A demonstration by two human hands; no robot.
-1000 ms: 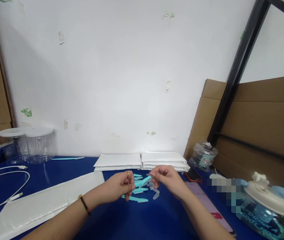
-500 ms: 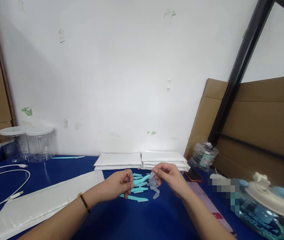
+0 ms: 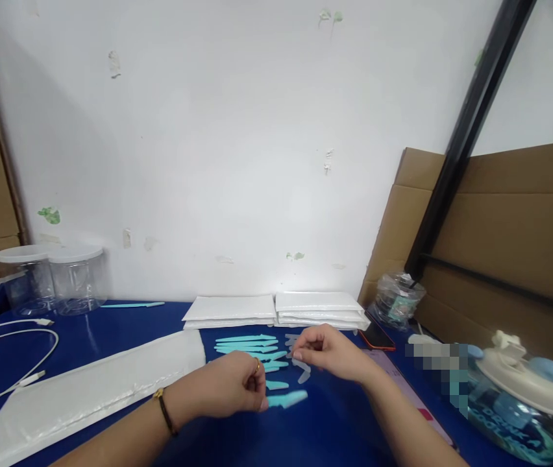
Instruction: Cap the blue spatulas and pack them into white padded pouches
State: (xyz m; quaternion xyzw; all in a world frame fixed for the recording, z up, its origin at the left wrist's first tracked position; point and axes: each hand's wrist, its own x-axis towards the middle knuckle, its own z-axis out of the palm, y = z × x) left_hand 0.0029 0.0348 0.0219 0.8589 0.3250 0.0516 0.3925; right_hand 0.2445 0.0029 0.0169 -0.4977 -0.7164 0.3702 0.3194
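My left hand (image 3: 237,384) is closed on a turquoise razor-like stick (image 3: 287,399), whose head points right just above the blue table. Behind that hand, several similar turquoise sticks (image 3: 247,343) lie roughly parallel on the table. My right hand (image 3: 322,350) has its thumb and forefinger pinched together over a group of small translucent caps (image 3: 302,371); whatever is between the fingertips is too small to make out. The two hands are apart.
Two stacks of white padded envelopes (image 3: 230,307) lie by the wall. At left are a large white envelope (image 3: 106,383), a white cable (image 3: 55,344) and clear jars (image 3: 78,282). A phone (image 3: 403,383) and a water bottle (image 3: 515,402) stand at right.
My left hand has moved toward me with the turquoise stick, away from the right hand. My right hand has come slightly down over the caps, and the cap at its fingertips no longer shows clearly.
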